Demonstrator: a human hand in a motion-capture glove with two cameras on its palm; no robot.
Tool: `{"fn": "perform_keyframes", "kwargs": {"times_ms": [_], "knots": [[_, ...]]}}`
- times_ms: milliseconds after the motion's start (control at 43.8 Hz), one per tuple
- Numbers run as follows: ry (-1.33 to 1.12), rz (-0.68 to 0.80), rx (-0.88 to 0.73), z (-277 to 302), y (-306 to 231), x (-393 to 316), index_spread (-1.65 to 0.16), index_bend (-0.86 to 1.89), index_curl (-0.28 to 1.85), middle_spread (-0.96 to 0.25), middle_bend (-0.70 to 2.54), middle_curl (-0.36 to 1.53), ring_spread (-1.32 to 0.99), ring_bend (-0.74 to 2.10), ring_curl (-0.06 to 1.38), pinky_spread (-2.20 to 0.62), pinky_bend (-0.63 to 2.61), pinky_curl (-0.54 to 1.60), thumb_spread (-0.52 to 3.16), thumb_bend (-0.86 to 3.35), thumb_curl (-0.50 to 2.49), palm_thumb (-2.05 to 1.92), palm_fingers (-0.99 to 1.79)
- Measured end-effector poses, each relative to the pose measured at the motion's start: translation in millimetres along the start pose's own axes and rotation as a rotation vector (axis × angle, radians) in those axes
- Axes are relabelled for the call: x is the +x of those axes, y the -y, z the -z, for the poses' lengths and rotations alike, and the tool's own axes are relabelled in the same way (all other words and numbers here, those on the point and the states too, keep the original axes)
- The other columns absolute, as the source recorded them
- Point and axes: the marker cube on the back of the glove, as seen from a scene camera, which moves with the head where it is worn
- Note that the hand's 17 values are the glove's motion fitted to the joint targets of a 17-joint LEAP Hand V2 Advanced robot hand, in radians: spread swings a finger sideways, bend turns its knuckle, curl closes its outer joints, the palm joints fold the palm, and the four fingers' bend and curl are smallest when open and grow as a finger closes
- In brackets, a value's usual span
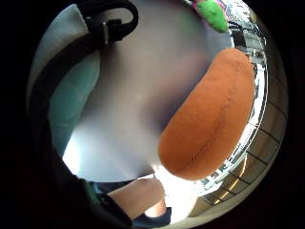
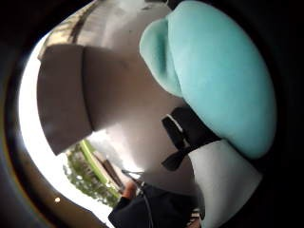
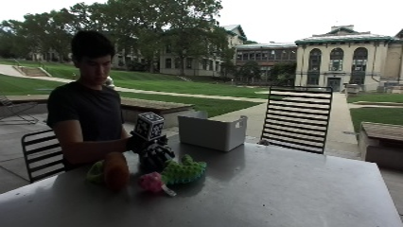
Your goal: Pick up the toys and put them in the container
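Outside view: the gloved right hand is set down among the toys on the table, with the green knitted toy just beside it, the pink toy before it and the orange toy near it. The grey container stands beyond the hand. Only the thumb-side view shows a pale blue toy close against the palm; whether it is grasped cannot be told.

orange toy | green toy | pink toy | on table; grey container behind
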Motion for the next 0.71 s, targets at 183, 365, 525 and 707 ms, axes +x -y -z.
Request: {"fn": "perform_keyframes", "kwargs": {"times_ms": [183, 365, 525, 707], "knots": [[0.018, -0.022, 0.078, 0, -1, 2, -0.29, 0.14, 0.26, -0.18, 0.29, 0.25, -0.38, 0.83, 0.34, -0.44, 0.96, 0.39, 1.39, 0.41, 0.43, 0.8, 1.0], [-0.029, -0.011, 0.211, 4, 1, -1, -0.26, 0.14, 0.24, -0.26, 0.68, 0.4, -0.38, 1.12, 0.44, -0.52, 0.73, 0.33, 1.34, 0.49, 0.53, 0.96, 1.39], [-0.06, 0.004, 0.271, 11, 14, 7, -0.24, 0.31, 0.3, -0.28, 0.9, 0.47, -0.35, 1.13, 0.46, -0.52, 0.65, 0.31, 1.48, 0.6, 0.56, 1.02, 1.41], [0.107, 0.03, 0.219, 36, 6, -1, -0.21, 0.48, 0.38, -0.26, 0.97, 0.49, -0.29, 1.08, 0.44, -0.49, 0.65, 0.32, 1.61, 0.69, 0.57, 1.01, 1.37]]}}
